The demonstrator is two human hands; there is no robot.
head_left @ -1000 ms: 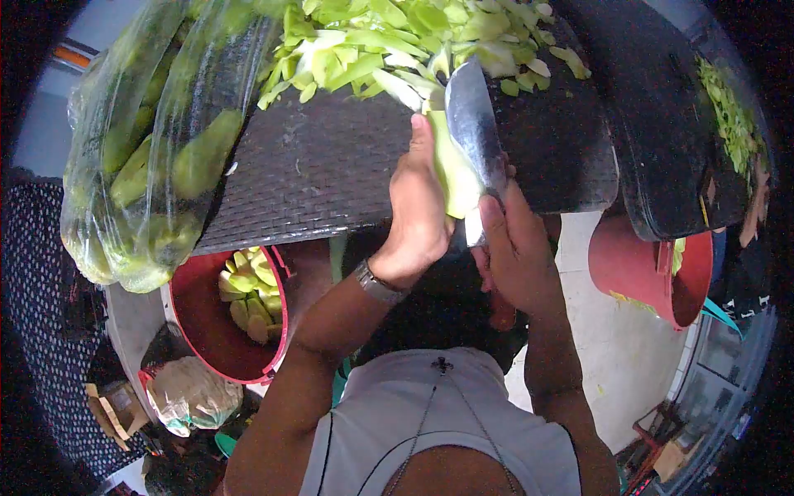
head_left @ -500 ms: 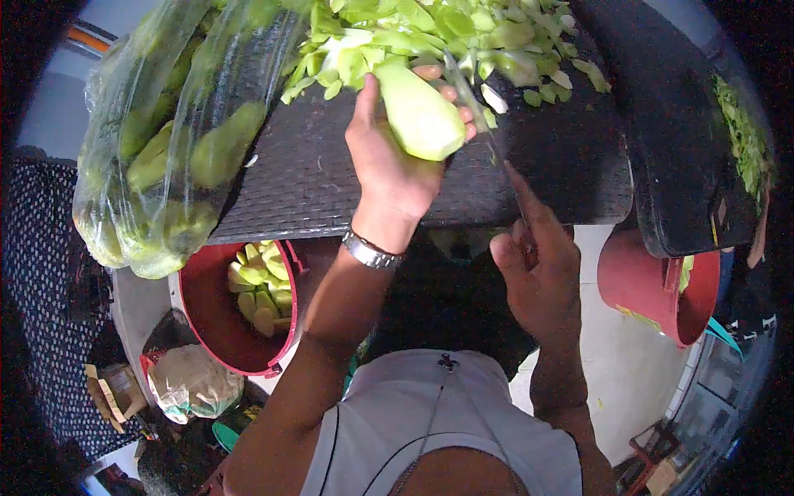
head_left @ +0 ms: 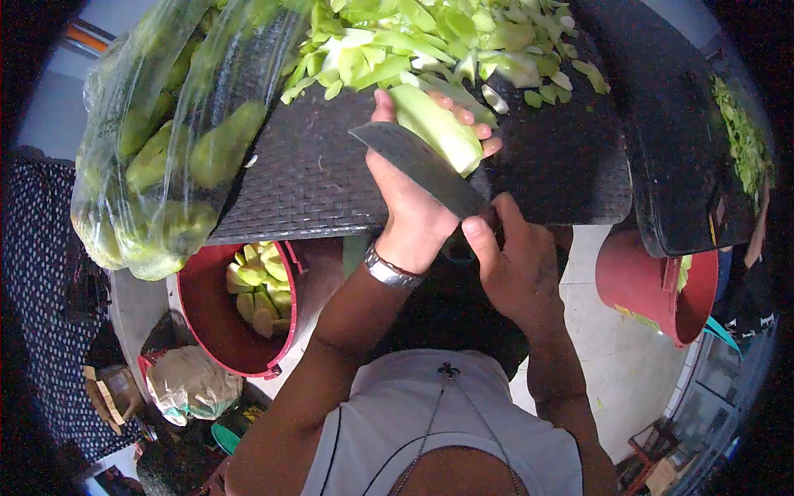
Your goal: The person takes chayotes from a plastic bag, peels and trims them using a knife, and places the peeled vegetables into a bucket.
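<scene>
A peeled pale green fruit (head_left: 438, 131) lies in my left hand (head_left: 409, 186), with the thumb on its left side and the fingertips around its right side. My right hand (head_left: 517, 264) is closed on the handle of a knife (head_left: 422, 165). The wide dark blade points up and left, across my left palm and just below the fruit. Beyond my hands, a heap of green peelings (head_left: 430, 37) covers the far part of the dark woven table (head_left: 306, 165).
A clear plastic bag (head_left: 165, 165) of unpeeled green fruit hangs over the table's left edge. Below it, a red bucket (head_left: 211, 310) holds peeled pieces (head_left: 260, 285). Another red bucket (head_left: 637, 281) stands at the right, beside a black surface (head_left: 670, 140) with more peelings.
The fruit has tilted and shifted slightly right in my left hand. My right hand has moved left, and the knife blade has swung from the fruit's right side to its lower left.
</scene>
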